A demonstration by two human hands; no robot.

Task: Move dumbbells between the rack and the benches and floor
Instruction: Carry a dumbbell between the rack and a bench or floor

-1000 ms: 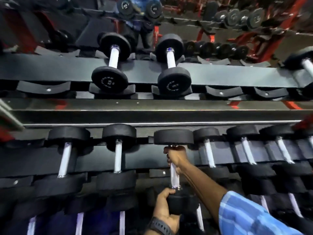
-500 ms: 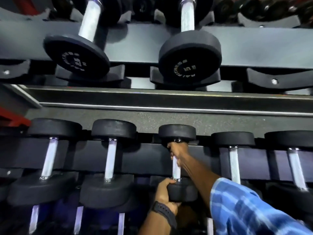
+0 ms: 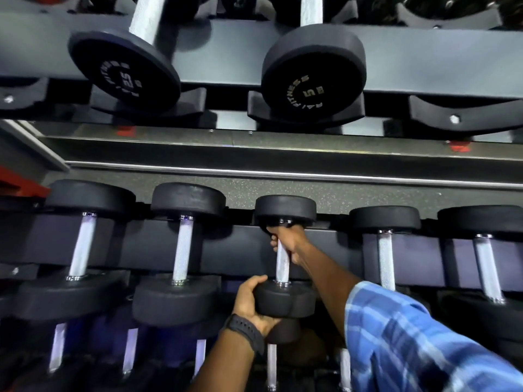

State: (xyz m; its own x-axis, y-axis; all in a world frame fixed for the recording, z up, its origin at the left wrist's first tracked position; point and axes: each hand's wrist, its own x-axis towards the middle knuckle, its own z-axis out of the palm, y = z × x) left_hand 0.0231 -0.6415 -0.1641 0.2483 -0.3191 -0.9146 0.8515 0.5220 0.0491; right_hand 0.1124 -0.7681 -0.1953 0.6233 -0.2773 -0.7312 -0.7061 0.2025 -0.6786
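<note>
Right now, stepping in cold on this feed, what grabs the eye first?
Both hands are on one small dumbbell in the middle rack row: the right hand grips the far end of its handle, the left hand cups its near head. Above, on the upper shelf, the dumbbell head marked 5 faces the camera.

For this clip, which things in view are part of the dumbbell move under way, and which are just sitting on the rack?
In use:
- small dumbbell, middle rack tier
- right hand wrapped round its handle
- left hand cupping its near head

Just there:
- neighbouring dumbbell to its left
- upper-tier dumbbell marked 5
- empty cradle
- wrist watch
</note>
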